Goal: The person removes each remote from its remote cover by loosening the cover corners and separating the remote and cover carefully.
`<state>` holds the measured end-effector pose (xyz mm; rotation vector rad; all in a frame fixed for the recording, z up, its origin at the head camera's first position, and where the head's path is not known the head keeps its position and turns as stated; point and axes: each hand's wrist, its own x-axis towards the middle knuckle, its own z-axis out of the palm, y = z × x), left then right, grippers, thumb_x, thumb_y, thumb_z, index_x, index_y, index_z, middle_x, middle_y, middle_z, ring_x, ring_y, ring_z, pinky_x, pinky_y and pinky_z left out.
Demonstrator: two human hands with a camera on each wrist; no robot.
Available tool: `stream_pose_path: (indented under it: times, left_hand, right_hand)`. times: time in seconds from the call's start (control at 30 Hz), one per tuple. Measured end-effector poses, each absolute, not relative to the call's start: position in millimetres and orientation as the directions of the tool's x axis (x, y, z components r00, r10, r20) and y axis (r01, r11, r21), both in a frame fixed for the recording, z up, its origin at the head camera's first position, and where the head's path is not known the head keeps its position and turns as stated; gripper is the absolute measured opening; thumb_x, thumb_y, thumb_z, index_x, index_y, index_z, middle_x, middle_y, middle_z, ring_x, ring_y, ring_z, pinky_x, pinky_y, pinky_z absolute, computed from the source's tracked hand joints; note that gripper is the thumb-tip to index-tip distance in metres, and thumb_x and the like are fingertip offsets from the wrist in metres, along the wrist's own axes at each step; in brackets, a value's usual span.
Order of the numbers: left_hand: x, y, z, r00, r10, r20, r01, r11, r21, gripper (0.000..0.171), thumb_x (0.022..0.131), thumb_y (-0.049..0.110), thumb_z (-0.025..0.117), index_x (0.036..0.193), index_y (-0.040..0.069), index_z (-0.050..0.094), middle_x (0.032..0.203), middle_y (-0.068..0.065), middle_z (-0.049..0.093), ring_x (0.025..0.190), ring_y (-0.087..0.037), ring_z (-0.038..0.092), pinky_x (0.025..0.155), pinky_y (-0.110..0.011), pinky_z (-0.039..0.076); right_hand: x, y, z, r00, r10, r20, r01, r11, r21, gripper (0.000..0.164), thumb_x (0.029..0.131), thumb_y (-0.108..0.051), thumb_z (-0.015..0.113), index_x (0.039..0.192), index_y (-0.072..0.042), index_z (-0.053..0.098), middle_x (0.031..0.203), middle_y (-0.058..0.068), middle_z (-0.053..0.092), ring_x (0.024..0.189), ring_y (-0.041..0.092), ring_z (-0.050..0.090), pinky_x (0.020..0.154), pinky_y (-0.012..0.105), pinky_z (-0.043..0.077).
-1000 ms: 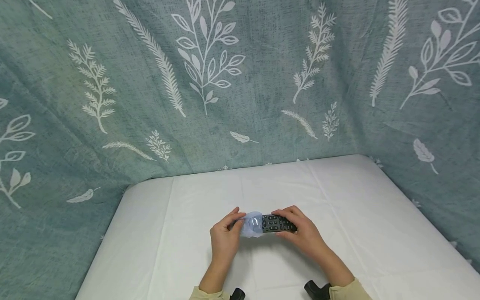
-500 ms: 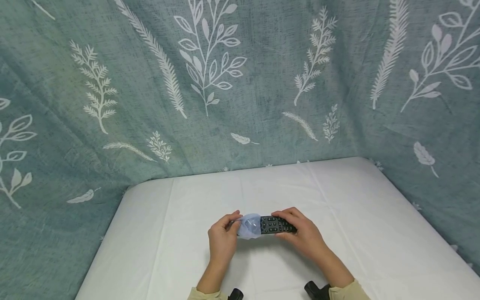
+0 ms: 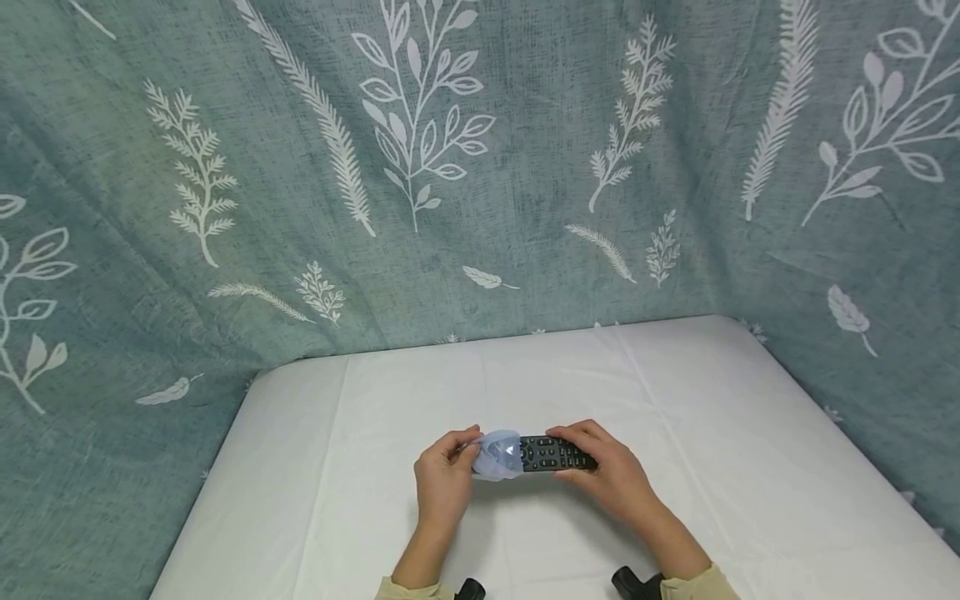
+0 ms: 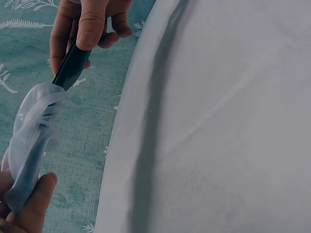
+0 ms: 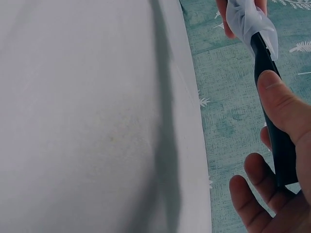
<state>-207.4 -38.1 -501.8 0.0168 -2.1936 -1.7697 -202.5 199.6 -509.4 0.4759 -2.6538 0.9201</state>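
Observation:
A black remote control [image 3: 542, 455] is held level above the white table, its keys facing up in the head view. A translucent pale-blue soft cover [image 3: 499, 455] wraps its left part. My left hand [image 3: 444, 482] pinches the cover at that end; in the left wrist view the cover [image 4: 36, 121] looks twisted and bunched around the remote. My right hand [image 3: 617, 472] grips the bare right end between thumb and fingers. The right wrist view has the thumb along the edge of the remote [image 5: 278, 145], while two fingers curl loosely below. The remote's left tip is hidden.
A white cloth-covered table [image 3: 375, 400] spreads under both hands. Behind it and at the sides hangs a green curtain [image 3: 525, 167] with white leaf prints. Dark wrist-worn gear [image 3: 636, 583] shows at the cuffs of the beige sleeves [image 3: 701, 586].
My left hand has shifted slightly left and down with the cover. A bit more of the remote's key face shows beside the cover. The right hand has sunk slightly, its grip unchanged.

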Motion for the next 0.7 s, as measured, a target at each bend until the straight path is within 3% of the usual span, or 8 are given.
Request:
stream_pose_path:
  times: [0.47, 0.7]
  left_hand:
    - [-207.4, -40.1, -501.4, -0.948, -0.203, 0.244, 0.189, 0.259, 0.947, 0.02, 0.085, -0.009, 0.07, 0.093, 0.006, 0.078, 0.1, -0.005, 0.079, 0.093, -0.017, 0.074, 0.075, -0.017, 0.058]
    - [-207.4, -43.4, -499.6, -0.947, -0.195, 0.254, 0.195, 0.276, 0.941, 0.02, 0.085, -0.01, 0.069, 0.091, 0.008, 0.078, 0.094, -0.005, 0.079, 0.084, -0.014, 0.073, 0.065, -0.014, 0.056]
  right_hand:
    - [-200.1, 202.6, -507.0, -0.888, -0.219, 0.404, -0.415, 0.76, -0.501, 0.059, 0.073, -0.029, 0.088, 0.128, -0.031, 0.066, 0.117, -0.015, 0.062, 0.105, 0.009, 0.063, 0.084, 0.037, 0.055]
    - [-197.9, 204.1, -503.6, -0.898, -0.217, 0.383, -0.4, 0.766, -0.504, 0.059, 0.073, -0.031, 0.087, 0.128, -0.032, 0.065, 0.117, -0.016, 0.061, 0.105, 0.008, 0.062, 0.085, 0.037, 0.055]
